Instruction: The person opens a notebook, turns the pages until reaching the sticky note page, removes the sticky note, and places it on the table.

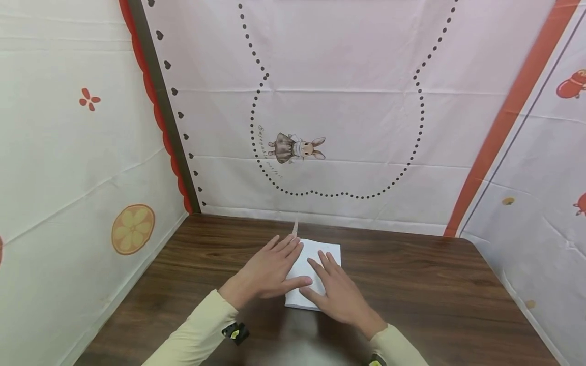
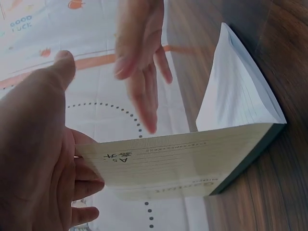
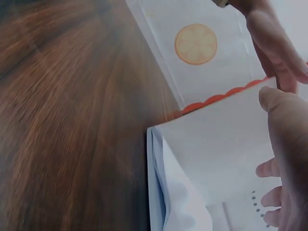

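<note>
A notebook with white pages (image 1: 316, 251) lies on the wooden table below both hands. One leaf with printed lines and handwriting (image 2: 163, 168) stands raised from it, and its blank side (image 3: 216, 130) faces the right wrist camera. My left hand (image 1: 272, 269) is beside that raised leaf, fingers straight, the fingertips at its free edge; whether they press it is hard to tell. My right hand (image 1: 341, 295) hovers over or rests on the pages with spread, straight fingers. Both thumbs point toward each other above the notebook.
The dark wooden tabletop (image 1: 412, 284) extends around the notebook. Printed cloth walls enclose the table: a back cloth (image 1: 348, 132) with a rabbit drawing, a left cloth (image 1: 68, 168) and a right cloth (image 1: 540, 203).
</note>
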The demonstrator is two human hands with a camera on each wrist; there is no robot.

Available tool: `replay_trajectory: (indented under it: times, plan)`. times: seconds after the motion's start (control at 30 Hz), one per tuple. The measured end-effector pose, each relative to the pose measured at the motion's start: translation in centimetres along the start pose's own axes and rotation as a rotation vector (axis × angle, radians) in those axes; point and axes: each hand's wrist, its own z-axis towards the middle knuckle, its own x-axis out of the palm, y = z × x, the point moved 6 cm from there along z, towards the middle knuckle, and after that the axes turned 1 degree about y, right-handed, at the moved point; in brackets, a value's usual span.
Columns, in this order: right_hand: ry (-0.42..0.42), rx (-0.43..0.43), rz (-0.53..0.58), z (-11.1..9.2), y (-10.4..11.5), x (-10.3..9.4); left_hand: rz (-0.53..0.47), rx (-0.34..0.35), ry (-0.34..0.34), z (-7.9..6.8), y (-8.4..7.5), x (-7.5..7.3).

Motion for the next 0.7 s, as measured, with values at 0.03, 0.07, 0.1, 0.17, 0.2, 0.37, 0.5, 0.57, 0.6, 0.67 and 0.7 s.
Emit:
replay_trajectory:
  times: [0.03, 0.07, 0.1, 0.17, 0.2, 0.37, 0.5, 0.57, 0.6, 0.67, 0.7]
  plan:
    - [0.0, -0.001, -0.002, -0.1, -0.2, 0.0, 0.003, -0.007, -0.003, -0.2, 0.2, 0.0]
    - [0.001, -0.002, -0.006, -0.1, -0.4, 0.0, 0.007, -0.013, 0.0, -0.3, 0.4, 0.0]
    - [-0.002, -0.007, -0.007, -0.2, -0.5, 0.0, 0.008, -0.018, -0.001, -0.5, 0.6, 0.0]
    - [0.001, -0.014, -0.011, -0.3, -0.8, 0.1, 0.002, -0.031, 0.002, -0.9, 1.0, 0.1]
    - [0.004, -0.018, -0.015, -0.4, -0.9, 0.2, -0.009, -0.036, 0.003, -1.1, 1.3, 0.2]
    - [0.049, -0.004, -0.043, -0.9, -1.9, 1.0, -0.047, -0.072, 0.007, -2.0, 2.5, 0.7]
    - [0.071, 0.009, -0.065, -1.3, -3.0, 1.8, -0.078, -0.093, 0.002, -2.8, 3.3, 1.3]
    - [0.081, 0.013, -0.073, -1.5, -3.3, 2.0, -0.09, -0.106, -0.003, -3.3, 3.7, 1.6]
    - [0.083, 0.012, -0.075, -1.5, -3.5, 2.1, -0.096, -0.113, -0.003, -3.5, 3.9, 1.7]
    - [0.09, 0.012, -0.074, -1.6, -3.8, 2.2, -0.11, -0.125, -0.003, -4.0, 4.3, 1.9]
    - [0.098, 0.016, -0.075, -1.7, -4.0, 2.3, -0.115, -0.128, -0.005, -4.2, 4.4, 2.1]
